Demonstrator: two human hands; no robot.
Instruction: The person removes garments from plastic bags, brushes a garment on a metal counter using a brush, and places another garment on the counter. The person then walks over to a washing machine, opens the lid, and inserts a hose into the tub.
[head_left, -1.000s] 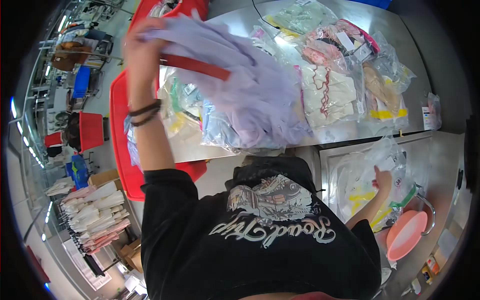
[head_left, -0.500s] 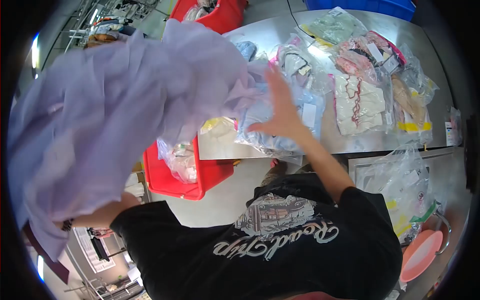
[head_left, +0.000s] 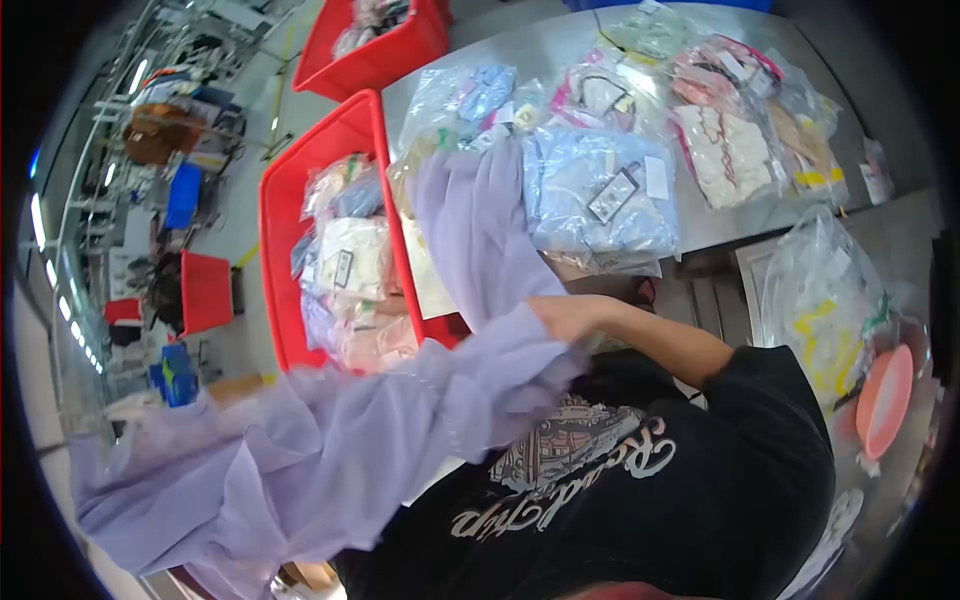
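Lavender garment (head_left: 330, 440) drawn across the front of the body, seen from the head. Over the past second the right hand (head_left: 572, 316) has come in from the side and met the cloth, whereas half a second ago it was spread and apart from the main sweep of fabric; this suggests that the right hand now shares in handling the garment. Its fingers appear clamped on gathered cloth, although the tips are hidden in the folds. The left hand is concealed, so the state of its fingers cannot be told. The garment lies in two parts about the right fingers: a narrower panel extends beyond them toward the near edge of the tabletop (head_left: 540, 50), and a broad, ruffled mass spreads to their left and nearer the body. The cloth is soft, thin and loosely creased, with pale highlights along its folds; its left end is blurred. Beyond the right fingers, and slightly to their right, a light blue bagged garment (head_left: 600, 190) lies flat. Left of them, past the narrow panel, stands a red bin (head_left: 330, 140) containing bagged clothes. Well to their right are a clear bag (head_left: 820, 300) with yellow markings and a pink basin (head_left: 885, 400).
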